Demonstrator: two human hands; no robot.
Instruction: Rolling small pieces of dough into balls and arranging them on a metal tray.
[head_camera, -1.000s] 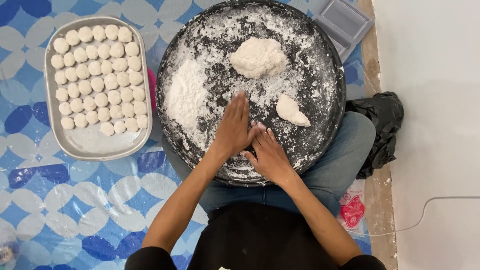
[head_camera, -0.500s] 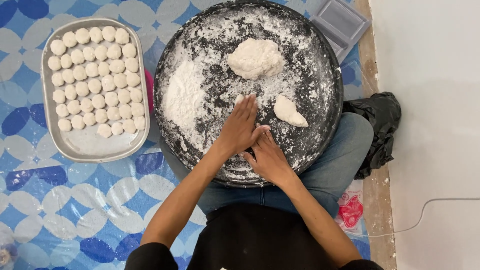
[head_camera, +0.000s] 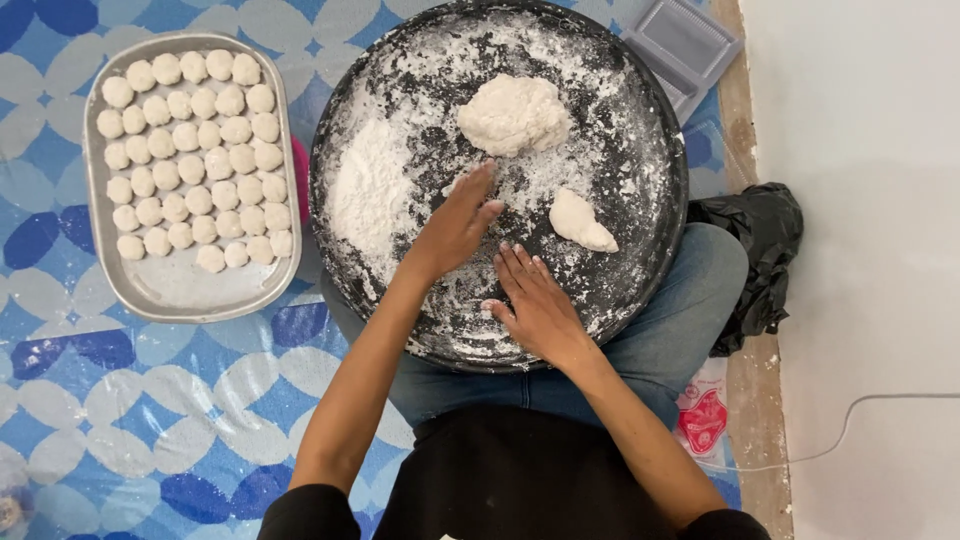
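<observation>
Resting flat with fingers spread and holding nothing, the left hand (head_camera: 455, 225) and right hand (head_camera: 535, 305) lie on the floured round tray (head_camera: 655, 250), seemingly between portions; the small dough piece (head_camera: 582, 222) lies just beside them, likely needing pickup.

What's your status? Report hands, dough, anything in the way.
Left hand open, flat on the floured round pan. Right hand open, flat near the pan's front edge. Big dough lump and small piece untouched. Nothing between hands and dough.
</observation>
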